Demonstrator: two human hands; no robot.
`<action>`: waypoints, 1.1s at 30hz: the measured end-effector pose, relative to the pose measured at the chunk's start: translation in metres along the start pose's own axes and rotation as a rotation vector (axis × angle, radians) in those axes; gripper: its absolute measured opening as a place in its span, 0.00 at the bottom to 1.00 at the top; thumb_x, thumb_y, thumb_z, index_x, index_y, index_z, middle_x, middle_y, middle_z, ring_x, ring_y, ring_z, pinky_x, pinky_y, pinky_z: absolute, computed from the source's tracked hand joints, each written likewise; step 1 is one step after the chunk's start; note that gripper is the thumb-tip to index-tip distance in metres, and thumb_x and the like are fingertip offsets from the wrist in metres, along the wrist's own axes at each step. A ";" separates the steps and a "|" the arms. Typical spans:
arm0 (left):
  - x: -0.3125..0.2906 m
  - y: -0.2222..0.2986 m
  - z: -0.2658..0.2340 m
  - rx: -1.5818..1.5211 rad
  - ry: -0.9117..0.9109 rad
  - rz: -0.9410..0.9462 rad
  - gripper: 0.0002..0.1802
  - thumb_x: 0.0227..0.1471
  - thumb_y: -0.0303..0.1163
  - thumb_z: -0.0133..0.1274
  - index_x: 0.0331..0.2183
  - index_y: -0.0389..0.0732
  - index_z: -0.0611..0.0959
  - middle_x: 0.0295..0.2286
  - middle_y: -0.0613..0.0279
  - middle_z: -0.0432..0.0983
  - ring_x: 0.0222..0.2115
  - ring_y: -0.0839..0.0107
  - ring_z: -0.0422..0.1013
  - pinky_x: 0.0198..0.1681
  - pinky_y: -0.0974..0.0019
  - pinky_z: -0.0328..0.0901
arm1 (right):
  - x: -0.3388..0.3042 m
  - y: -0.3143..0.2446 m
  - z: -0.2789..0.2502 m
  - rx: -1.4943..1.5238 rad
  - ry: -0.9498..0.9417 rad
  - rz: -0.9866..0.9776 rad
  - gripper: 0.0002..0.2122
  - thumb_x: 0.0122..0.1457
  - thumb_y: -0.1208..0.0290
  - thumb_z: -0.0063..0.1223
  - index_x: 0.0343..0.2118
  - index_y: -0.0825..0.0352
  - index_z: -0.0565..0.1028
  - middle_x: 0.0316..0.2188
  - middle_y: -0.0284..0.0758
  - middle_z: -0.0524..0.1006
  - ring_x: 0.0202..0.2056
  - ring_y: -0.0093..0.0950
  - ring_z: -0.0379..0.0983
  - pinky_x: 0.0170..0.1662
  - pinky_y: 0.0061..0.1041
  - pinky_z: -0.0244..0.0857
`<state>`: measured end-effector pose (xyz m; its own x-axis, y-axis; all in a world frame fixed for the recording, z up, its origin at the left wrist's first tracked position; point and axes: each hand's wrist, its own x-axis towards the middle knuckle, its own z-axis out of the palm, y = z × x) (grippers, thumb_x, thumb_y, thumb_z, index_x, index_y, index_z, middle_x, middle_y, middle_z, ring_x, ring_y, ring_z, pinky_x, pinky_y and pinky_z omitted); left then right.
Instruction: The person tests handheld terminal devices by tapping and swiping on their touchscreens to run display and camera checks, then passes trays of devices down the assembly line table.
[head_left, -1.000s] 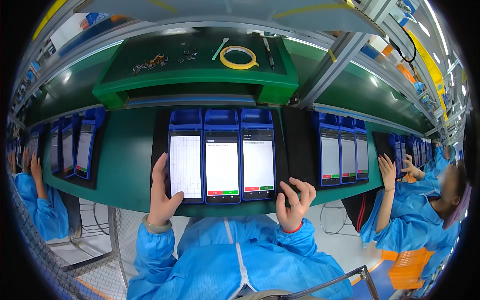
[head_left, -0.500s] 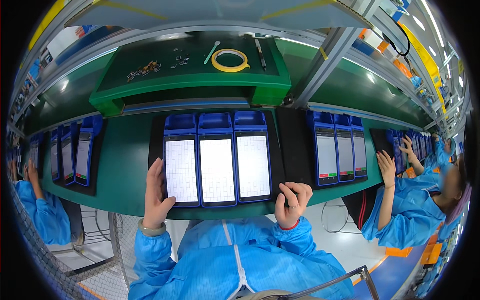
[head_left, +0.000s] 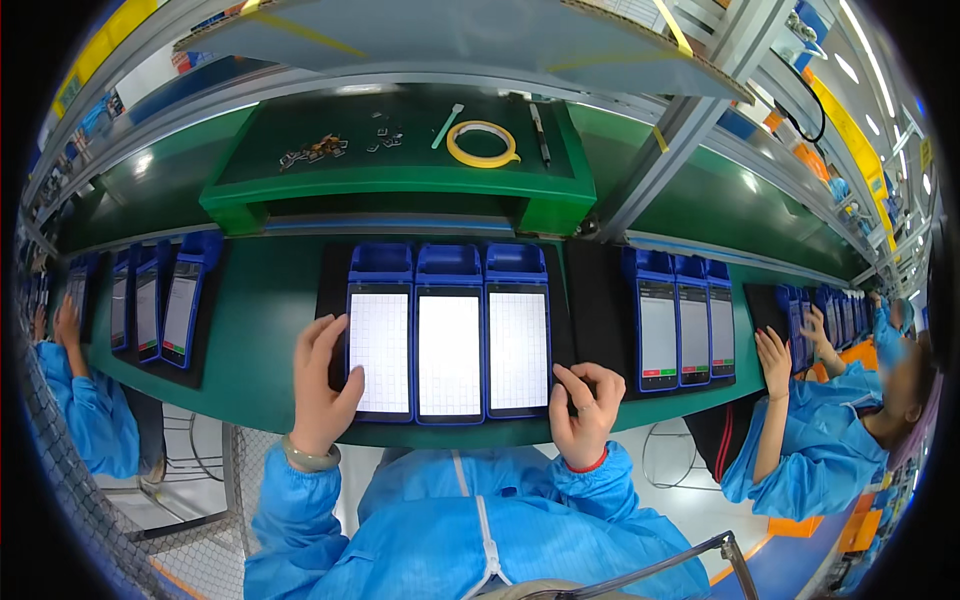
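Three blue-cased handheld terminals with lit white screens stand side by side on a black mat before me: the left terminal (head_left: 379, 350), the middle terminal (head_left: 449, 355) and the right terminal (head_left: 518, 350). Faint grid patterns show on the outer two screens; the middle one looks plain white. My left hand (head_left: 325, 390) is open at the left terminal's outer edge, fingers and thumb spread, the thumb near its lower corner. Beside the right terminal's lower right edge, my right hand (head_left: 590, 410) is loosely closed with curled fingers and nothing visible in it.
On a green raised shelf (head_left: 400, 185) lie a yellow tape roll (head_left: 455, 150), a pen (head_left: 540, 135), a pale green stick tool (head_left: 447, 127) and small loose parts (head_left: 315, 150). More terminals (head_left: 658, 335) stand to the right and left (head_left: 180, 310). A co-worker's hands (head_left: 773, 360) are farther right.
The view has shifted, so the bench sits lower in the picture. My left thumb has lifted away from the left terminal's lower edge. The middle screen's grid has turned plain white.
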<state>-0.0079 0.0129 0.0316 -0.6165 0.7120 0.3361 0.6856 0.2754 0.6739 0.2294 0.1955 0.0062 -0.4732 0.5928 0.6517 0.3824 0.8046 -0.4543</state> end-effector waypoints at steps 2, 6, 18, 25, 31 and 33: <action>0.020 0.013 -0.003 0.284 0.065 0.276 0.24 0.35 0.20 0.52 0.41 0.40 0.78 0.36 0.55 0.66 0.36 0.59 0.63 0.40 0.60 0.60 | 0.022 -0.009 0.004 -0.063 -0.119 -0.086 0.16 0.41 0.80 0.55 0.37 0.63 0.78 0.33 0.37 0.70 0.36 0.34 0.63 0.41 0.32 0.55; 0.056 0.014 0.006 0.418 -0.014 0.487 0.20 0.34 0.23 0.54 0.36 0.43 0.81 0.26 0.63 0.64 0.30 0.64 0.61 0.34 0.62 0.57 | 0.063 -0.044 0.041 -0.095 -0.219 -0.228 0.19 0.40 0.75 0.55 0.39 0.58 0.78 0.33 0.34 0.68 0.37 0.33 0.64 0.43 0.36 0.54; 0.070 -0.012 -0.006 0.523 -0.060 0.522 0.17 0.33 0.26 0.56 0.33 0.48 0.83 0.21 0.66 0.61 0.26 0.67 0.60 0.31 0.63 0.56 | 0.070 -0.053 0.079 -0.241 -0.194 -0.228 0.14 0.40 0.75 0.54 0.34 0.59 0.80 0.32 0.32 0.68 0.37 0.31 0.63 0.44 0.36 0.54; 0.060 -0.020 -0.020 0.562 -0.069 0.439 0.18 0.36 0.23 0.54 0.35 0.47 0.83 0.20 0.66 0.60 0.26 0.66 0.59 0.31 0.62 0.58 | 0.070 -0.034 0.062 -0.282 -0.224 -0.203 0.15 0.42 0.76 0.55 0.36 0.58 0.80 0.33 0.33 0.68 0.38 0.32 0.63 0.46 0.35 0.55; 0.030 -0.023 -0.030 0.540 -0.175 0.377 0.22 0.35 0.23 0.53 0.39 0.46 0.81 0.21 0.63 0.61 0.25 0.64 0.61 0.29 0.61 0.59 | 0.044 -0.046 0.039 -0.235 -0.315 -0.240 0.15 0.42 0.76 0.55 0.36 0.57 0.80 0.34 0.33 0.69 0.38 0.32 0.64 0.47 0.36 0.54; 0.011 -0.019 -0.037 0.539 -0.217 0.374 0.23 0.34 0.24 0.54 0.39 0.46 0.80 0.20 0.63 0.61 0.25 0.65 0.61 0.28 0.62 0.59 | 0.023 -0.049 0.028 -0.240 -0.349 -0.269 0.16 0.40 0.76 0.56 0.36 0.57 0.80 0.33 0.33 0.70 0.37 0.30 0.64 0.46 0.36 0.54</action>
<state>-0.0418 -0.0086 0.0472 -0.2484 0.9194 0.3049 0.9685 0.2291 0.0980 0.1780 0.1710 0.0264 -0.8015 0.3748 0.4659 0.3631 0.9241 -0.1188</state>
